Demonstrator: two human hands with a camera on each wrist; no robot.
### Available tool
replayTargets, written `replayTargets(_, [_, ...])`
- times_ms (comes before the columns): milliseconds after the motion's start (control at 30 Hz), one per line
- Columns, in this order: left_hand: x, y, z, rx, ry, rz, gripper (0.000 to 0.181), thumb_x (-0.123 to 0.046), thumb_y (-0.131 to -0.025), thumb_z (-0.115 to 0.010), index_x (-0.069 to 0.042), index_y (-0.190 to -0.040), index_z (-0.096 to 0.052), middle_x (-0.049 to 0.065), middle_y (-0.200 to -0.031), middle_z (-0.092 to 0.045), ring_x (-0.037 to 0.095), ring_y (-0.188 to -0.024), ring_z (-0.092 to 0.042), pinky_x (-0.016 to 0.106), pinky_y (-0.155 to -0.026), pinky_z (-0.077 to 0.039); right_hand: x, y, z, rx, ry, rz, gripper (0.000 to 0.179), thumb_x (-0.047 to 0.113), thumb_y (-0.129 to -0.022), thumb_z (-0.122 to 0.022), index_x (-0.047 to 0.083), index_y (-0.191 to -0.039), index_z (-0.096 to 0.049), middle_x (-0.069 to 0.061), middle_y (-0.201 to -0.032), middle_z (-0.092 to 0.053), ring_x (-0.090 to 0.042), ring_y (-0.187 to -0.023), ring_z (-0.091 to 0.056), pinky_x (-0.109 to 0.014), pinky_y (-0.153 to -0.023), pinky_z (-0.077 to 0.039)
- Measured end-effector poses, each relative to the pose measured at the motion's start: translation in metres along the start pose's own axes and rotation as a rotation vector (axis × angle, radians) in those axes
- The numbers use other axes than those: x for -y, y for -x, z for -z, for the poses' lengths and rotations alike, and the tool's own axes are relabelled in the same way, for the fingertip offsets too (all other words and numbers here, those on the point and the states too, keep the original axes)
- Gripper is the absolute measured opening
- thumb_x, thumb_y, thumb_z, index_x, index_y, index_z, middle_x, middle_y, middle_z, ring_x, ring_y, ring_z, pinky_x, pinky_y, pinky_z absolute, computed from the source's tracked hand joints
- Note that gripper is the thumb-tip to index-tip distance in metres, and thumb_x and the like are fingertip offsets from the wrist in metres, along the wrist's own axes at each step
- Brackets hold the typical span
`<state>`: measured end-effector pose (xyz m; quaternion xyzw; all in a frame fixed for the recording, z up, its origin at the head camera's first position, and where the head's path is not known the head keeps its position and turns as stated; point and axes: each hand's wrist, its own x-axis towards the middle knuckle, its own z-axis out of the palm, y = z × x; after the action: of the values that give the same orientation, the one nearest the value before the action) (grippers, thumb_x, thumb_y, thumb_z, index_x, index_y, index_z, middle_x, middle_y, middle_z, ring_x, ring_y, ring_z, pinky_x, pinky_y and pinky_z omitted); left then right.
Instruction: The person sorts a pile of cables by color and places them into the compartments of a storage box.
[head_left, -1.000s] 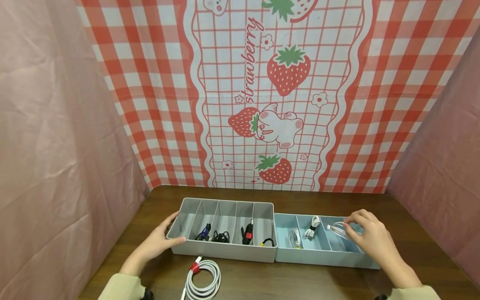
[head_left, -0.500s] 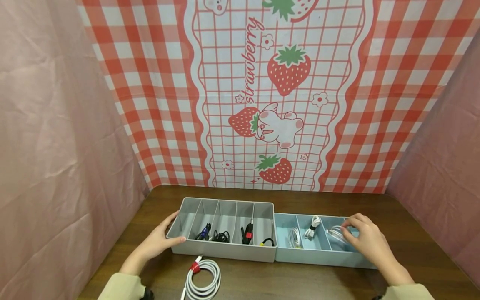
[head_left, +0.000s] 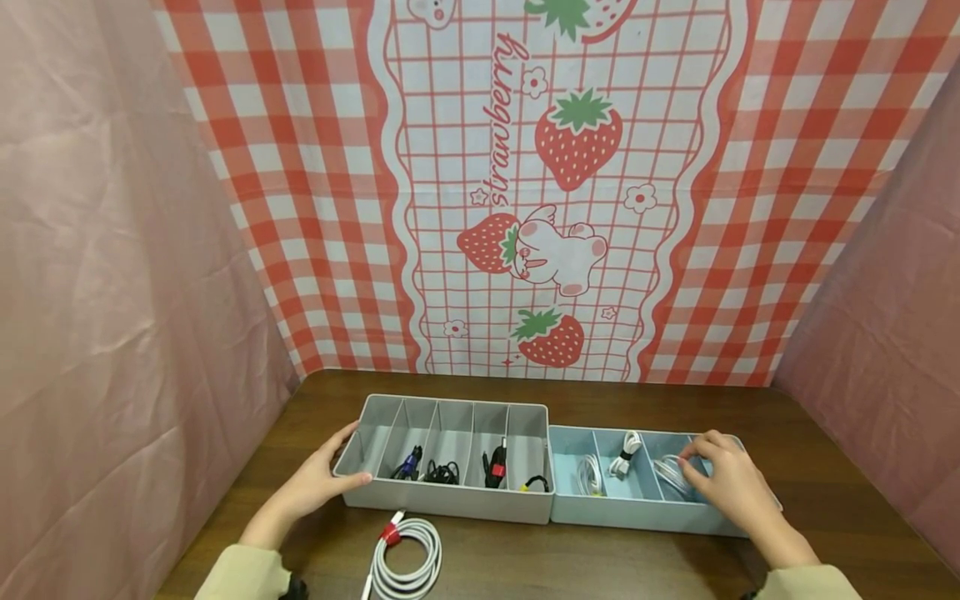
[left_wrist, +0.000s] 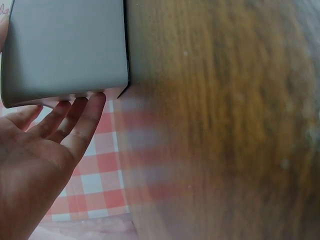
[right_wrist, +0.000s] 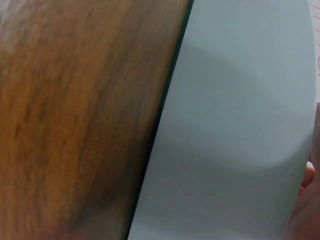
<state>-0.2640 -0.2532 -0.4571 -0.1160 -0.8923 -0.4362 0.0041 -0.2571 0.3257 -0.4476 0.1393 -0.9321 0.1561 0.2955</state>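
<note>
My left hand [head_left: 318, 475] grips the left end of a grey divided box [head_left: 442, 502], thumb on the front rim. In the left wrist view its fingertips [left_wrist: 95, 100] press the box's end wall. To the right, my right hand [head_left: 731, 479] reaches into a light blue divided box [head_left: 637, 514] and pinches a coiled white cable [head_left: 670, 477], low in the third compartment. In the right wrist view the blue box's wall [right_wrist: 230, 130] covers most of that hand. Other compartments of the blue box hold a pale coiled cable [head_left: 588, 477] and a bundled white cable [head_left: 625, 457].
Grey compartments hold a cable with a purple tie [head_left: 408, 464], a coiled black cable [head_left: 442, 474], a black cable with a red tie [head_left: 495, 467] and a short black-and-yellow cable [head_left: 536, 482]. A white cable with a red strap [head_left: 408, 567] lies on the wooden table [head_left: 585, 562] in front.
My right hand has moved slightly left and down, lowering the coiled white cable deeper into the blue box's third compartment. My left hand and the grey box stay put.
</note>
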Motion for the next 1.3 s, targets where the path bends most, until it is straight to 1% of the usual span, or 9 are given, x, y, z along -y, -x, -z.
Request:
replayTargets(200, [0.000, 0.000, 0.000, -0.001, 0.011, -0.003, 0.088, -0.028, -0.080, -0.076, -0.007, -0.148, -0.025, 0.024, -0.142, -0.040, 0.033, -0.119, -0.049, 0.042, -0.092, -0.043, -0.001, 0.000, -0.003, -0.006, 0.017, 0.017, 0.018, 0.010, -0.068, -0.081, 0.020, -0.070, -0.065, 0.001, -0.082, -0.056, -0.019, -0.073, -0.052, -0.035, -0.057, -0.040])
replayTargets(267, [-0.001, 0.000, 0.001, 0.001, 0.015, -0.007, 0.087, -0.027, -0.080, -0.076, -0.007, -0.148, -0.025, 0.025, -0.142, -0.039, 0.034, -0.119, -0.048, 0.044, -0.093, -0.043, -0.001, 0.001, -0.003, -0.003, 0.016, 0.015, 0.019, 0.011, -0.068, -0.081, 0.020, -0.071, -0.065, 0.001, -0.082, -0.056, -0.018, -0.072, -0.052, -0.034, -0.056, -0.039])
replayTargets(433, [-0.004, 0.001, 0.002, 0.006, 0.023, -0.011, 0.087, -0.025, -0.080, -0.076, -0.007, -0.148, -0.025, 0.026, -0.142, -0.038, 0.035, -0.120, -0.048, 0.047, -0.093, -0.042, -0.001, 0.001, -0.003, -0.012, 0.008, 0.018, 0.020, 0.011, -0.067, -0.082, 0.021, -0.071, -0.065, 0.001, -0.083, -0.056, -0.019, -0.074, -0.052, -0.035, -0.056, -0.039])
replayTargets(600, [-0.005, 0.001, 0.002, 0.004, 0.014, 0.002, 0.087, -0.026, -0.080, -0.076, -0.008, -0.148, -0.026, 0.024, -0.142, -0.039, 0.033, -0.120, -0.048, 0.046, -0.094, -0.041, 0.001, 0.000, -0.002, -0.013, 0.009, 0.017, 0.022, 0.009, -0.066, -0.082, 0.022, -0.071, -0.065, 0.000, -0.083, -0.057, -0.021, -0.075, -0.053, -0.034, -0.057, -0.039])
replayTargets(800, [-0.003, 0.001, 0.002, 0.003, 0.006, -0.001, 0.087, -0.026, -0.080, -0.076, -0.007, -0.148, -0.026, 0.025, -0.142, -0.039, 0.034, -0.120, -0.048, 0.047, -0.093, -0.041, 0.006, -0.003, 0.006, 0.022, -0.003, -0.014, 0.017, 0.011, -0.069, -0.080, 0.020, -0.072, -0.066, -0.004, -0.087, -0.059, -0.026, -0.081, -0.055, -0.037, -0.057, -0.042])
replayTargets(900, [-0.002, 0.001, 0.001, -0.003, 0.006, -0.012, 0.087, -0.027, -0.080, -0.076, -0.006, -0.148, -0.026, 0.025, -0.141, -0.040, 0.033, -0.118, -0.050, 0.045, -0.091, -0.043, 0.009, -0.005, 0.011, 0.026, -0.009, -0.020, 0.017, 0.012, -0.069, -0.080, 0.020, -0.072, -0.066, -0.003, -0.088, -0.059, -0.026, -0.082, -0.055, -0.037, -0.056, -0.042])
replayTargets(1067, [-0.001, 0.000, 0.001, -0.005, 0.012, -0.006, 0.087, -0.026, -0.080, -0.076, -0.006, -0.148, -0.026, 0.025, -0.139, -0.042, 0.032, -0.116, -0.051, 0.043, -0.090, -0.044, 0.014, -0.007, 0.019, 0.009, -0.016, -0.011, 0.017, 0.011, -0.069, -0.080, 0.020, -0.073, -0.066, -0.002, -0.088, -0.059, -0.024, -0.081, -0.054, -0.034, -0.055, -0.040])
replayTargets(1233, [-0.001, -0.001, 0.001, 0.003, 0.052, 0.003, 0.086, -0.020, -0.081, -0.076, -0.005, -0.148, -0.024, 0.026, -0.140, -0.041, 0.034, -0.116, -0.050, 0.046, -0.091, -0.043, 0.020, -0.009, 0.026, 0.008, -0.008, 0.007, 0.018, 0.012, -0.069, -0.081, 0.020, -0.075, -0.066, -0.001, -0.088, -0.059, -0.023, -0.081, -0.054, -0.033, -0.054, -0.040])
replayTargets(1300, [-0.001, -0.001, 0.001, 0.004, 0.052, 0.005, 0.086, -0.020, -0.081, -0.075, -0.005, -0.148, -0.024, 0.026, -0.140, -0.041, 0.034, -0.116, -0.050, 0.046, -0.091, -0.043, 0.022, -0.010, 0.028, 0.003, -0.008, 0.015, 0.018, 0.012, -0.068, -0.081, 0.020, -0.076, -0.067, 0.000, -0.088, -0.059, -0.023, -0.081, -0.054, -0.033, -0.054, -0.041])
